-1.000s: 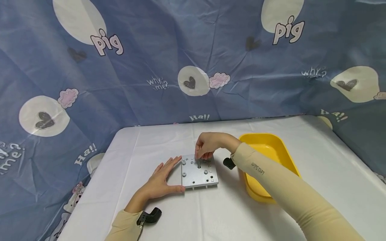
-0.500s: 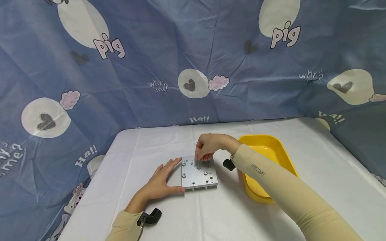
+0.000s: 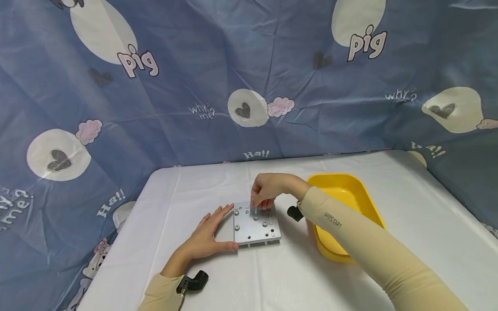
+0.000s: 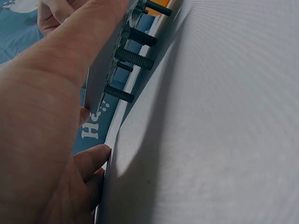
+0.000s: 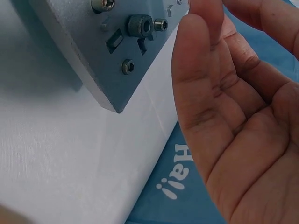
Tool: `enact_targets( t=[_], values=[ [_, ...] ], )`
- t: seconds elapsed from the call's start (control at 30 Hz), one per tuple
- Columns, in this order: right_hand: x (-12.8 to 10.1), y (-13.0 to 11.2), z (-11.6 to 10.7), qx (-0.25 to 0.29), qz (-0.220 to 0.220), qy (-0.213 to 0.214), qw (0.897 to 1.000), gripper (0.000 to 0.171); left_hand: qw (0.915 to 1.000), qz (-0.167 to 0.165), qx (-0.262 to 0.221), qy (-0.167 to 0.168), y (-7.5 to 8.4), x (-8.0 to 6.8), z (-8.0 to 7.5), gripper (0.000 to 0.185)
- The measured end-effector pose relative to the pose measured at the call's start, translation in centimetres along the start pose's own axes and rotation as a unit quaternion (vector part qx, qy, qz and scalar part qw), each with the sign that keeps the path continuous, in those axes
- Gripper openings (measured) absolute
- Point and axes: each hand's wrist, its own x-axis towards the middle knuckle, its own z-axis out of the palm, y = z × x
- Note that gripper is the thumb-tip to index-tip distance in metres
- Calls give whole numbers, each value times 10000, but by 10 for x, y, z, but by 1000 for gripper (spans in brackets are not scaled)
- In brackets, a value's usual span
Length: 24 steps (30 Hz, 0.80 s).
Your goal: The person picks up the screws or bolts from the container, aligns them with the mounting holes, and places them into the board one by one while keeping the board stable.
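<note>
A silver metal plate (image 3: 254,231) with drilled holes and socket-head bolts stands raised on the table. My left hand (image 3: 208,235) lies along its left side, fingers spread and straight, thumb at the near corner and a fingertip at the far corner. Over the plate's far half, my right hand (image 3: 267,190) points its bent fingers down. Just below those fingertips, a bolt head (image 3: 255,217) sits at a hole; I cannot tell if the fingers still pinch anything. From below, threaded bolt shafts (image 4: 135,58) stick out under the plate. More bolt heads (image 5: 140,25) show in the right wrist view.
A yellow tray (image 3: 334,258) stands right of the plate, partly under the right forearm. White cloth (image 3: 202,181) covers the table, and a blue printed curtain (image 3: 175,86) hangs behind it. Black wrist camera mounts (image 3: 194,281) jut from both wrists.
Earlier the right fingers held a metal bolt upright over a dark hole. Now its head shows at that hole, below the fingertips. The left hand has stayed in place.
</note>
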Motion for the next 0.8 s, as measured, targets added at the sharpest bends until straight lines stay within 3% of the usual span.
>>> enact_targets(
  t=[0.27, 0.57, 0.8],
  values=[
    [-10, 1, -4, -109, -234, 74, 9996, 13, 9999, -66, 38, 82, 0, -8, -4, 122],
    [-40, 12, -12, -322, -592, 265, 9974, 14, 9999, -2, 100, 103, 0, -12, -8, 122],
    [-73, 24, -15, -765, -793, 801, 9907, 9, 9996, -40, 273, -25, 6, -12, -14, 123]
  ],
)
